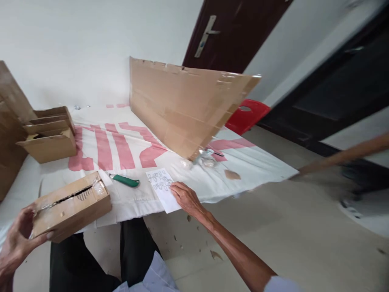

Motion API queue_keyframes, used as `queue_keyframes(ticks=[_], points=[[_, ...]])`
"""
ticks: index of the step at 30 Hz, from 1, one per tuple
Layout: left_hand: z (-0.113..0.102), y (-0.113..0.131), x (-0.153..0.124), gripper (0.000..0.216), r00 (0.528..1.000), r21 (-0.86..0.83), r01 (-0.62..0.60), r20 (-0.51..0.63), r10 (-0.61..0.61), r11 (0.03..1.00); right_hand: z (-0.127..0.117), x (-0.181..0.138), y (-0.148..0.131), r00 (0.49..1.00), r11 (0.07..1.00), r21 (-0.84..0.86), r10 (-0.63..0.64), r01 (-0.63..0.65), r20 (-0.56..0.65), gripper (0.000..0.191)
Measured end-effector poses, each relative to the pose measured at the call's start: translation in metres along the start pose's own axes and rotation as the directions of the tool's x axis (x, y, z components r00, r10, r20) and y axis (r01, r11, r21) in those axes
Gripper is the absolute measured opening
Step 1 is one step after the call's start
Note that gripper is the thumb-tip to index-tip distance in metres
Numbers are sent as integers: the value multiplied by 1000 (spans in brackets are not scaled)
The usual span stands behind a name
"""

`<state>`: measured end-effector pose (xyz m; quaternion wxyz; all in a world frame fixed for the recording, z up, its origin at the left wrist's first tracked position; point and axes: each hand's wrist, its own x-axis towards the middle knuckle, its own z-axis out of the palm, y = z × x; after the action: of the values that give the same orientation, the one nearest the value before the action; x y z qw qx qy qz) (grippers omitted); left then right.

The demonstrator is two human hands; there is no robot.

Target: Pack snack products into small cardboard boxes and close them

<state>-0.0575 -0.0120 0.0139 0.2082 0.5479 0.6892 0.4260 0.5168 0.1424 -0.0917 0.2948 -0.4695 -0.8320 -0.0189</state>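
At the lower left, my left hand (18, 239) grips the end of a small cardboard box (73, 205), thumb along the near side and fingers over the far corner. The box has a slit along its taped top and lies tilted near the table's front edge. My right hand (187, 197) has its fingers closed on the right edge of a white paper sheet (168, 200) printed with small line drawings. Its thumb is hidden. Between box and sheet lies a green utility knife (126, 181), with a short blade end pointing left.
A white cloth with red print covers the table (261, 162). A large cardboard panel (185, 105) stands slanted at the back. Open small boxes (54, 144) stand at the left. Clear tape scraps (208, 162) lie by the panel. Behind is a red chair (251, 113).
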Motion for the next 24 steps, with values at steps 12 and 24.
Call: queue_keyframes(ticks=[12,24], points=[[4,35,-14,72,989,-214,130,93,-113,968,4,8,10,986,982,101,162,-158,-36,27],[7,47,-17,67,987,-241,104,144,-70,965,-9,103,-154,992,779,615,-100,123,-71,18]])
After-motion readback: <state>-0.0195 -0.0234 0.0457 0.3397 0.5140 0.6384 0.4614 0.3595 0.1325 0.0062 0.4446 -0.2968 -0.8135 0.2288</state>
